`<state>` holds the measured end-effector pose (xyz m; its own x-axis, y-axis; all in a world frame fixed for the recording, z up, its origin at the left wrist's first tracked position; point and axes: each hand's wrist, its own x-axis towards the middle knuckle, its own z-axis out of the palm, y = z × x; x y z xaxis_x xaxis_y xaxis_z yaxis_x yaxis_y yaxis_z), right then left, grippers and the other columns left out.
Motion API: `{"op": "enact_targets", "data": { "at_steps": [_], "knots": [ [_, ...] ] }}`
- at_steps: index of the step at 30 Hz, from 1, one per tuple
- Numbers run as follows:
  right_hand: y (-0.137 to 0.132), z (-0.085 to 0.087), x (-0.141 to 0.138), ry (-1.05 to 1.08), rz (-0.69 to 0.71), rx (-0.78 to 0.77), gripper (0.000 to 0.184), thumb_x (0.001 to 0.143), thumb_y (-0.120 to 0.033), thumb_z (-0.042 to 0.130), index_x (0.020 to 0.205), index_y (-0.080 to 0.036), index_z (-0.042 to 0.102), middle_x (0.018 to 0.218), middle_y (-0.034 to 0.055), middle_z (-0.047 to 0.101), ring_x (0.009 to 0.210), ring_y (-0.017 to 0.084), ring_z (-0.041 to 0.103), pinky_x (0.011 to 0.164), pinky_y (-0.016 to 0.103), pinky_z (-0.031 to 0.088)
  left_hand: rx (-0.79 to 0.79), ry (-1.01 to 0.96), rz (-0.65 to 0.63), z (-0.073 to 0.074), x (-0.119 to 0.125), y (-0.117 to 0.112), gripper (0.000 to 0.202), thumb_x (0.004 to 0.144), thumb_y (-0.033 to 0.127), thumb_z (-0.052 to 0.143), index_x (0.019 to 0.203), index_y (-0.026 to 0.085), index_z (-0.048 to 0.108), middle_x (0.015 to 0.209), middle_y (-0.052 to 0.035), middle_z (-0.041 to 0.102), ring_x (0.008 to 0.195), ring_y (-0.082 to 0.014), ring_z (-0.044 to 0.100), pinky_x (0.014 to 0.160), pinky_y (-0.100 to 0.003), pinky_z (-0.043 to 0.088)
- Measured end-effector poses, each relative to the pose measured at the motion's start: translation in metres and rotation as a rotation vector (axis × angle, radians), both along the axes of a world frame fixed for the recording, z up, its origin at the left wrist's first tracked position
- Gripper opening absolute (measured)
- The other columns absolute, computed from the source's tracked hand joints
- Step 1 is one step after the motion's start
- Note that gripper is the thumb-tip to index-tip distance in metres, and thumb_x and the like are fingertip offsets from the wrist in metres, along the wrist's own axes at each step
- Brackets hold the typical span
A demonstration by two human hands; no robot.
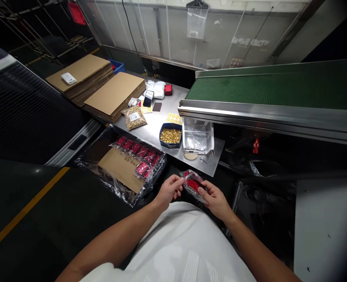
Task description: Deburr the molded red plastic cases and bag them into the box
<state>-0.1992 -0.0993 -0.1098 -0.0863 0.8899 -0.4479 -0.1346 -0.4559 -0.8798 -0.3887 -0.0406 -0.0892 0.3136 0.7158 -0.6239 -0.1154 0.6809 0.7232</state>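
In front of my body I hold a clear plastic bag (pixel 194 187) with a red and black item in it; its exact kind I cannot make out. My right hand (pixel 216 199) grips the bag's right side, thumb on top. The fingers of my left hand (pixel 170 190) pinch the bag's left edge. To the left stands a carton lined with clear plastic (pixel 103 178). Inside it, several bagged red items (pixel 135 149) lie in rows along the far and right sides, beside a cardboard sheet (pixel 119 168).
A metal table (pixel 173 105) carries a blue tray of small gold pieces (pixel 170 136), a white bin of clear bags (pixel 197 141), a bag of gold pieces (pixel 134 118), a phone (pixel 148 98) and stacked cardboard (pixel 114 92). A green conveyor (pixel 267 86) overhangs its right side.
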Motion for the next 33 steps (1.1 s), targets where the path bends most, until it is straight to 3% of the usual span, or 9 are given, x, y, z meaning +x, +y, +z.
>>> {"op": "enact_targets", "data": {
  "at_steps": [4, 8, 10, 15, 18, 21, 24, 28, 33],
  "knots": [
    [0.003, 0.022, -0.007, -0.087, 0.087, 0.165, 0.027, 0.092, -0.044, 0.062, 0.102, -0.02, 0.067, 0.093, 0.0029, 0.068, 0.079, 0.016, 0.061, 0.071, 0.026, 0.047, -0.272, -0.265, 0.002, 0.002, 0.006, -0.001, 0.073, 0.083, 0.08, 0.042, 0.096, 0.012, 0.063, 0.077, -0.0091, 0.065, 0.062, -0.0186, 0.061, 0.057, -0.029, 0.051],
    [-0.004, 0.035, -0.007, -0.373, 0.268, 0.427, 0.018, 0.096, -0.031, 0.057, 0.11, -0.024, 0.067, 0.096, 0.0012, 0.07, 0.084, 0.017, 0.065, 0.077, 0.028, 0.049, -0.34, -0.476, 0.045, 0.01, 0.015, 0.004, 0.066, 0.091, 0.068, 0.043, 0.1, 0.008, 0.068, 0.091, -0.0148, 0.071, 0.076, -0.0232, 0.067, 0.072, -0.034, 0.056],
    [-0.011, 0.034, -0.003, -0.484, 0.132, 0.507, 0.018, 0.096, -0.028, 0.058, 0.111, -0.026, 0.066, 0.1, 0.0009, 0.07, 0.085, 0.016, 0.065, 0.079, 0.028, 0.051, -0.303, -0.507, 0.136, 0.011, 0.015, 0.009, 0.062, 0.091, 0.065, 0.048, 0.106, 0.008, 0.067, 0.096, -0.0143, 0.072, 0.084, -0.0253, 0.068, 0.077, -0.035, 0.057],
    [-0.014, 0.024, 0.008, -0.669, -0.374, 0.408, 0.024, 0.09, -0.037, 0.067, 0.109, -0.024, 0.061, 0.098, 0.0027, 0.066, 0.073, 0.015, 0.062, 0.067, 0.027, 0.052, -0.176, -0.465, 0.329, 0.001, 0.004, 0.02, 0.059, 0.085, 0.061, 0.063, 0.117, 0.012, 0.063, 0.104, -0.0134, 0.072, 0.092, -0.0294, 0.069, 0.083, -0.043, 0.059],
    [-0.001, 0.021, 0.002, -0.691, -0.161, 0.555, 0.06, 0.083, -0.038, 0.075, 0.135, -0.024, 0.048, 0.129, 0.0094, 0.057, 0.106, 0.023, 0.06, 0.084, 0.034, 0.054, -0.109, -0.433, 0.369, -0.007, 0.0, 0.02, 0.055, 0.079, 0.052, 0.076, 0.117, 0.016, 0.06, 0.106, -0.0113, 0.071, 0.091, -0.0264, 0.069, 0.084, -0.039, 0.059],
    [0.011, 0.018, -0.011, -0.682, 0.12, 0.646, 0.041, 0.093, -0.032, 0.063, 0.133, -0.028, 0.054, 0.126, 0.0058, 0.06, 0.113, 0.022, 0.058, 0.094, 0.036, 0.05, -0.065, -0.399, 0.382, -0.013, -0.002, 0.016, 0.055, 0.073, 0.046, 0.083, 0.114, 0.017, 0.059, 0.1, -0.0091, 0.071, 0.087, -0.0224, 0.069, 0.081, -0.034, 0.059],
    [0.011, 0.009, -0.014, -0.676, 0.024, 0.54, 0.018, 0.096, -0.036, 0.056, 0.106, -0.029, 0.068, 0.101, 0.0013, 0.07, 0.094, 0.019, 0.065, 0.084, 0.032, 0.052, -0.06, -0.31, 0.407, -0.021, -0.015, 0.016, 0.051, 0.076, 0.044, 0.081, 0.112, 0.016, 0.059, 0.096, -0.0093, 0.07, 0.08, -0.0217, 0.068, 0.075, -0.036, 0.06],
    [0.0, -0.019, 0.017, -0.842, -0.211, 0.087, 0.038, 0.077, -0.062, 0.065, 0.095, -0.029, 0.07, 0.097, 0.0032, 0.071, 0.088, 0.028, 0.066, 0.08, 0.041, 0.052, -0.037, -0.033, 0.512, -0.04, -0.073, 0.032, 0.039, 0.089, 0.039, 0.067, 0.117, 0.014, 0.056, 0.099, -0.0101, 0.068, 0.077, -0.0203, 0.067, 0.071, -0.038, 0.061],
    [-0.016, -0.057, 0.054, -0.871, -0.046, -0.259, 0.055, 0.062, -0.073, 0.063, 0.093, -0.027, 0.069, 0.098, 0.0061, 0.073, 0.095, 0.033, 0.066, 0.084, 0.045, 0.052, 0.008, 0.477, 0.603, -0.08, -0.184, 0.073, 0.039, 0.09, 0.033, 0.067, 0.123, 0.015, 0.055, 0.119, -0.0112, 0.062, 0.098, -0.0232, 0.064, 0.085, -0.043, 0.057]
  ]
}}
